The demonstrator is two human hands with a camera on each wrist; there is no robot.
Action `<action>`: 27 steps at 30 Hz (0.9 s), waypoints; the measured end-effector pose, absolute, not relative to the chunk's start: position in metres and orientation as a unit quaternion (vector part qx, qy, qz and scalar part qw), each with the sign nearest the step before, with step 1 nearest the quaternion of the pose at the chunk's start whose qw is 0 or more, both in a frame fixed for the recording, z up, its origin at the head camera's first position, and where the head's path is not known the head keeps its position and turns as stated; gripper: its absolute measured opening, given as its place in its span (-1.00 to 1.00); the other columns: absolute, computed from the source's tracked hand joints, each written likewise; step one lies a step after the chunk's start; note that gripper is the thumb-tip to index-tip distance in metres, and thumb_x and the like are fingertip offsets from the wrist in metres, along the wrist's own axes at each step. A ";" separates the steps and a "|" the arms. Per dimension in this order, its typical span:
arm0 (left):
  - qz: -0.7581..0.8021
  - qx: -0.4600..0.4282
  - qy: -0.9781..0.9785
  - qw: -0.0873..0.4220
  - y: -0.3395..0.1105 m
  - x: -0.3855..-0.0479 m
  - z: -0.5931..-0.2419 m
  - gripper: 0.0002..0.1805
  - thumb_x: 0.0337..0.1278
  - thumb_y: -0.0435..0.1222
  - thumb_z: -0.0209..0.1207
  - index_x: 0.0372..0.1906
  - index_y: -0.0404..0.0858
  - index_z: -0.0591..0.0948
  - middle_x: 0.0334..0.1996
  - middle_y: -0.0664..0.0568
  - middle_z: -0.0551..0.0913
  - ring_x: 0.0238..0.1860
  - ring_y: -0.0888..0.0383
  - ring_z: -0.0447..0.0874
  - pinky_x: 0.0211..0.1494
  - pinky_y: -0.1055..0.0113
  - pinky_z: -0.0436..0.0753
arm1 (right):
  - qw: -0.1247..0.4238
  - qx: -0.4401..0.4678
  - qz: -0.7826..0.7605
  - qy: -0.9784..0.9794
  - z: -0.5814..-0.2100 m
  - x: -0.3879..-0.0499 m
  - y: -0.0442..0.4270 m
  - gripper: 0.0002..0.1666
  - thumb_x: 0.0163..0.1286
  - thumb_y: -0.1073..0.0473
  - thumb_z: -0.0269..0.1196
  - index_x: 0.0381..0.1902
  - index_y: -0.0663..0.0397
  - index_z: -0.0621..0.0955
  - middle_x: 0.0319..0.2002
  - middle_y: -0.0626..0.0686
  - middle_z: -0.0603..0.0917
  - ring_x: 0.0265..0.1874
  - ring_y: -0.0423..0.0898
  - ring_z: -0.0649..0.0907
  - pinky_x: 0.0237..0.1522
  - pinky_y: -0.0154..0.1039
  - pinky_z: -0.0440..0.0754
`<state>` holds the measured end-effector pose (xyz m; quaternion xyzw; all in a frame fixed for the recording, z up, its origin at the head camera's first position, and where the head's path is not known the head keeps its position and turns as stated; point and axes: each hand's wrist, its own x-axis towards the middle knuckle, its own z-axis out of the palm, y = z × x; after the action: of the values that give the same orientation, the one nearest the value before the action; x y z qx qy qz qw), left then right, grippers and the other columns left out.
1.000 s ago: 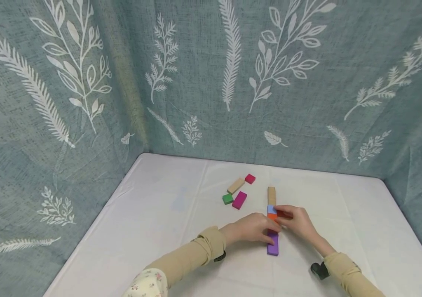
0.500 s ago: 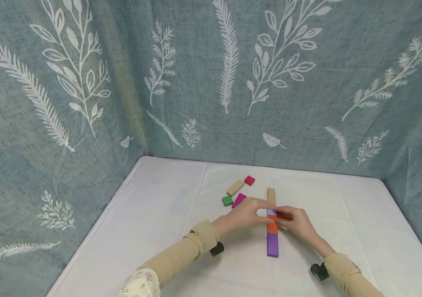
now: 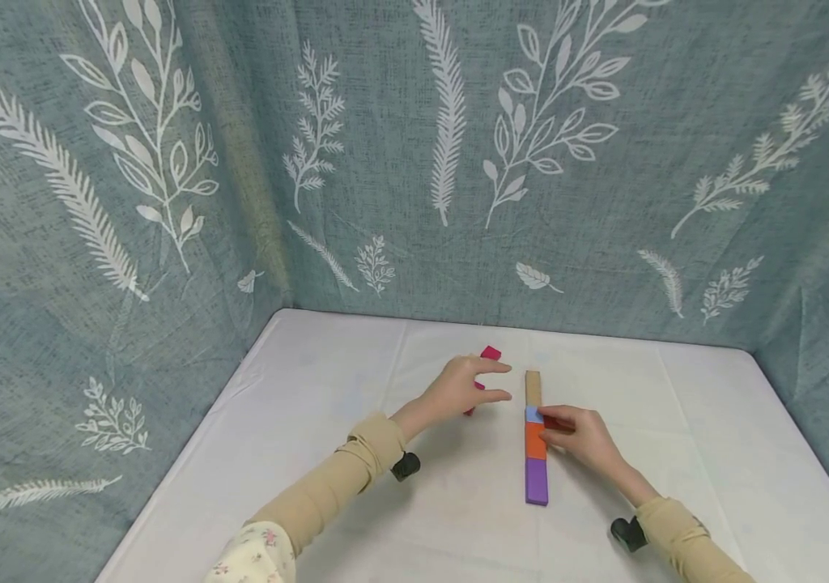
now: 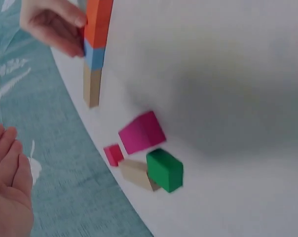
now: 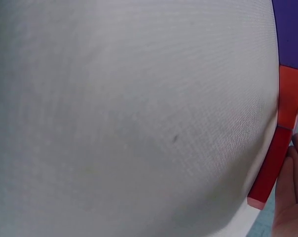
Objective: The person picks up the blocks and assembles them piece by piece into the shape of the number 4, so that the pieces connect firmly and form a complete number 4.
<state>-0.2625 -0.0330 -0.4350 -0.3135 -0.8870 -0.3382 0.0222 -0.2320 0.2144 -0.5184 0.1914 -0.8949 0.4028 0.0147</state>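
Raised above the loose blocks, my left hand (image 3: 454,389) has its thumb and fingers spread apart with nothing between them; its palm (image 4: 8,197) shows in the left wrist view. My right hand (image 3: 585,441) is beside a straight row, fingers curled around a dark red block (image 5: 270,170) at the row's right side. Its fingertips meet the row near the light blue block (image 3: 533,414) and orange block (image 3: 535,442). A purple block (image 3: 536,482) forms the near end and a wooden block (image 3: 533,387) the far end.
Left of the row lie a magenta block (image 4: 143,133), a green block (image 4: 165,170), a wooden block (image 4: 136,174) and a small red block (image 4: 113,154). The white tabletop (image 3: 648,421) meets a patterned teal curtain (image 3: 385,162) at the back.
My left hand has left the row, moving away and to the left over the loose blocks, which it now partly covers. The right hand stays at the row.
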 end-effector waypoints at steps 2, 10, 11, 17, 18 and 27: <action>-0.354 -0.294 -0.887 0.027 -0.038 -0.265 -0.434 -0.54 0.03 -0.16 0.34 0.07 -0.21 0.63 0.03 0.03 0.69 0.09 0.14 0.62 0.17 0.32 0.57 | 0.016 0.192 0.401 -0.895 -0.518 -0.232 0.214 -0.54 0.13 0.28 0.39 0.03 0.25 0.63 -0.02 0.20 0.69 -0.01 0.13 0.66 0.01 -0.04 0.63; -0.392 -0.228 -0.890 0.048 -0.053 -0.268 -0.448 -0.57 0.04 -0.20 0.33 0.04 -0.28 0.64 0.03 -0.08 0.68 0.13 0.02 0.60 0.22 0.17 0.54 | 0.017 0.187 0.397 -0.898 -0.517 -0.230 0.213 -0.54 0.13 0.28 0.38 0.04 0.24 0.62 -0.01 0.20 0.68 0.02 0.13 0.65 0.02 -0.04 0.62; -0.397 -0.221 -0.890 0.049 -0.054 -0.268 -0.451 -0.57 0.04 -0.21 0.33 0.04 -0.30 0.64 0.03 -0.09 0.67 0.12 0.01 0.60 0.20 0.17 0.56 | 0.015 0.187 0.398 -0.898 -0.517 -0.230 0.213 -0.54 0.14 0.28 0.38 0.04 0.24 0.62 0.00 0.20 0.68 0.02 0.13 0.65 0.02 -0.04 0.62; -0.399 -0.179 -0.898 0.050 -0.057 -0.267 -0.472 -0.53 0.00 -0.20 0.36 0.03 -0.35 0.64 0.00 -0.17 0.67 -0.39 0.08 0.51 -0.19 0.32 0.52 | 0.013 0.186 0.400 -0.897 -0.516 -0.229 0.213 -0.53 0.14 0.27 0.38 0.05 0.24 0.62 0.01 0.20 0.68 0.03 0.14 0.64 0.03 -0.04 0.62; -0.388 -0.176 -0.903 0.055 -0.057 -0.267 -0.476 -0.53 -0.01 -0.19 0.36 0.02 -0.35 0.64 -0.01 -0.16 0.68 -0.40 0.09 0.51 -0.18 0.33 0.53 | 0.014 0.186 0.401 -0.897 -0.516 -0.229 0.213 -0.53 0.14 0.27 0.38 0.05 0.24 0.62 0.00 0.20 0.68 0.03 0.14 0.64 0.02 -0.04 0.62; -0.309 -0.173 -0.929 0.102 -0.051 -0.263 -0.500 -0.59 -0.03 -0.16 0.38 -0.09 -0.32 0.69 -0.14 -0.09 0.74 -0.13 0.06 0.71 -0.05 0.20 0.66 | 0.014 0.179 0.403 -0.897 -0.518 -0.228 0.212 -0.53 0.13 0.28 0.38 0.05 0.20 0.62 0.00 0.17 0.68 0.02 0.12 0.65 0.01 -0.08 0.63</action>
<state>-0.2634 -0.0509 -0.5004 -0.1731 -0.9294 -0.3094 0.1022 -0.2281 0.2124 -0.5179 0.1790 -0.8975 0.4028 0.0137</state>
